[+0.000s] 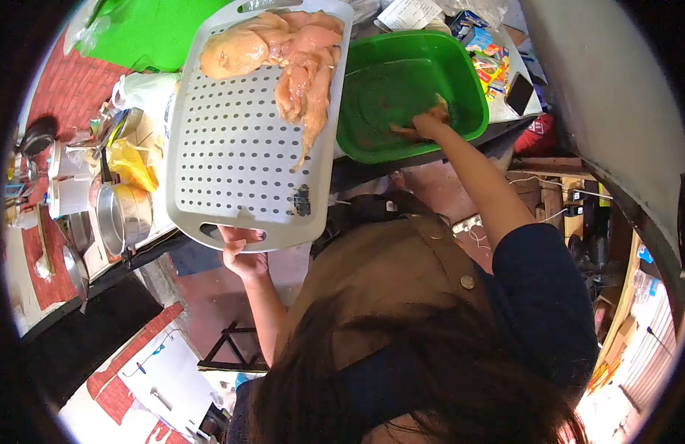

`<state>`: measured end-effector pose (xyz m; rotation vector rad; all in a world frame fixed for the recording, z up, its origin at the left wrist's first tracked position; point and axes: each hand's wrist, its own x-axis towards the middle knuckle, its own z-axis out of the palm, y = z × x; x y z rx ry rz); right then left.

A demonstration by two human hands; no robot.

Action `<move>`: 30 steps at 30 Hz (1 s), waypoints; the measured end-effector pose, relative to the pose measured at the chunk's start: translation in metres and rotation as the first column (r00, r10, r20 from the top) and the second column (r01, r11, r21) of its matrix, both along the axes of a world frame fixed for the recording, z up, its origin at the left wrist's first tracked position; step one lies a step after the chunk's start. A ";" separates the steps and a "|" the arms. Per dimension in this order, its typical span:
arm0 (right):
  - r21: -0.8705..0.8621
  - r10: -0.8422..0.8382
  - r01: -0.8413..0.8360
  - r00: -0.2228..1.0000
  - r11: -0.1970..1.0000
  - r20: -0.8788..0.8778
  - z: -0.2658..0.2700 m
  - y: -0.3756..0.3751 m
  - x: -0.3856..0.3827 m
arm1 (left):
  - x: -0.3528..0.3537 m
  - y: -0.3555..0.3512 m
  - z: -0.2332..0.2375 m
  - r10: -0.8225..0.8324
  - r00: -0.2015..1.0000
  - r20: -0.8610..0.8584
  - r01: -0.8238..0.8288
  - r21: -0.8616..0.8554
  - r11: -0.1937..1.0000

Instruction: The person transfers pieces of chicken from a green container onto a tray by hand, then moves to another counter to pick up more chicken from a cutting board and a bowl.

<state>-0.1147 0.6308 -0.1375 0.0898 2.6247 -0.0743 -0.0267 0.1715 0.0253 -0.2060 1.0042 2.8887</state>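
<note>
"The left hand [246,259], what has it got?"

"It's closed on the near end of a light grey, rectangular plastic tray [231,163] full of small holes. The thumb shows by the handle slot, with fingers behind it."

"And on the tray?"

"Pale pink, glistening pieces of raw meat [305,44], bunched at the far end. One strip trails down along the right side. There's a dark, speckled patch [302,200] near the lower right corner."

"Where's the right hand [430,126]?"

"Down inside a deep green plastic basin [372,96], just right of the tray. Its fingers point down and touch a small brownish-pink scrap of meat [405,133]. I can't tell whether they're closed on it."

"What's around them?"

"A black phone [519,94] lies on the white surface right of the basin, near some colourful packets [490,70]. A white printed paper [409,13] is beyond the basin. Left of the tray there's a yellow plastic bag [131,164], with a round metal pan [111,218] nearby."
</note>
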 end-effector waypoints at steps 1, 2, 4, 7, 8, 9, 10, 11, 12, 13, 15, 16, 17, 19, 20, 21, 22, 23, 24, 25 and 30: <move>-0.018 -0.007 0.006 1.000 1.000 -0.020 -0.006 0.002 -0.004 | 0.000 -0.001 -0.001 -0.008 1.000 -0.001 0.008 0.000 1.000; -0.037 -0.013 0.012 0.999 0.999 -0.040 -0.012 0.003 -0.007 | 0.000 -0.002 -0.002 -0.013 1.000 -0.005 0.013 0.000 1.000; -0.163 0.001 0.008 0.999 0.987 0.050 -0.010 0.009 -0.017 | 0.000 -0.002 -0.003 0.021 1.000 0.016 -0.021 0.010 1.000; -0.389 -0.147 0.113 0.987 0.914 -0.058 -0.005 0.014 -0.022 | 0.000 -0.001 -0.003 0.019 1.000 0.010 -0.019 0.024 1.000; -0.460 -0.215 0.171 0.975 0.871 -0.046 -0.003 0.015 -0.024 | 0.000 0.000 -0.002 0.010 1.000 0.002 -0.010 0.028 1.000; -0.529 -0.281 0.224 0.959 0.818 -0.027 0.005 0.012 -0.025 | 0.000 0.000 -0.002 0.012 1.000 -0.002 -0.012 0.029 1.000; -0.594 -0.344 0.275 0.939 0.756 -0.002 0.018 0.007 -0.026 | 0.001 0.000 -0.002 0.014 1.000 -0.006 -0.014 0.028 0.999; -0.710 -0.421 0.345 0.904 0.614 0.074 0.030 0.000 -0.025 | 0.001 0.001 -0.002 0.016 1.000 -0.009 -0.016 0.028 0.999; -0.798 -0.481 0.401 0.861 0.449 0.162 0.052 -0.013 -0.023 | 0.001 0.001 -0.002 0.009 1.000 -0.015 -0.009 0.008 1.000; -0.856 -0.521 0.443 0.813 0.266 0.259 0.063 -0.021 -0.023 | 0.001 0.000 -0.002 0.001 1.000 -0.021 -0.001 -0.013 1.000; -0.889 -0.471 0.457 0.793 0.037 0.388 0.062 -0.025 -0.028 | 0.001 0.000 -0.002 -0.012 1.000 -0.027 0.011 -0.038 0.999; -0.884 -0.433 0.461 0.783 -0.078 0.446 0.061 -0.026 -0.030 | 0.001 -0.001 -0.002 -0.016 0.999 -0.027 0.015 -0.043 0.999; -0.885 -0.442 0.445 0.773 -0.133 0.455 0.059 -0.027 -0.031 | 0.001 -0.002 -0.002 -0.020 0.999 -0.026 0.019 -0.047 0.999; -0.879 -0.459 0.412 0.749 -0.241 0.477 0.045 -0.029 -0.030 | 0.000 -0.004 -0.005 -0.027 0.999 -0.041 0.025 -0.050 0.998; -0.902 -0.546 0.431 0.754 -0.007 0.365 0.032 -0.024 -0.028 | 0.000 -0.004 -0.006 -0.032 0.998 -0.048 0.029 -0.050 0.998; -0.866 -0.602 0.445 0.763 0.227 0.235 0.011 -0.011 -0.024 | -0.001 -0.004 -0.006 -0.030 0.998 -0.049 0.027 -0.047 0.999; -0.773 -0.622 0.453 0.777 0.445 0.097 0.005 -0.005 -0.020 | -0.001 -0.004 -0.006 -0.026 0.998 -0.048 0.024 -0.045 0.999; -0.509 -0.516 0.379 0.842 0.773 -0.158 0.000 0.002 -0.016 | 0.000 -0.003 -0.005 -0.022 0.999 -0.047 0.020 -0.042 0.999; -0.135 -0.308 0.278 0.886 0.951 -0.345 0.003 0.004 -0.010 | 0.001 -0.003 -0.003 -0.017 0.999 -0.029 0.015 -0.039 0.999; 0.279 -0.035 0.170 0.902 0.945 -0.431 0.007 0.007 -0.007 | 0.001 -0.003 -0.001 -0.011 1.000 -0.014 0.010 -0.034 0.999; -0.245 0.046 -0.179 0.884 0.953 -0.465 -0.015 0.017 -0.014 | 0.001 -0.004 -0.005 -0.005 1.000 -0.009 0.004 -0.035 0.999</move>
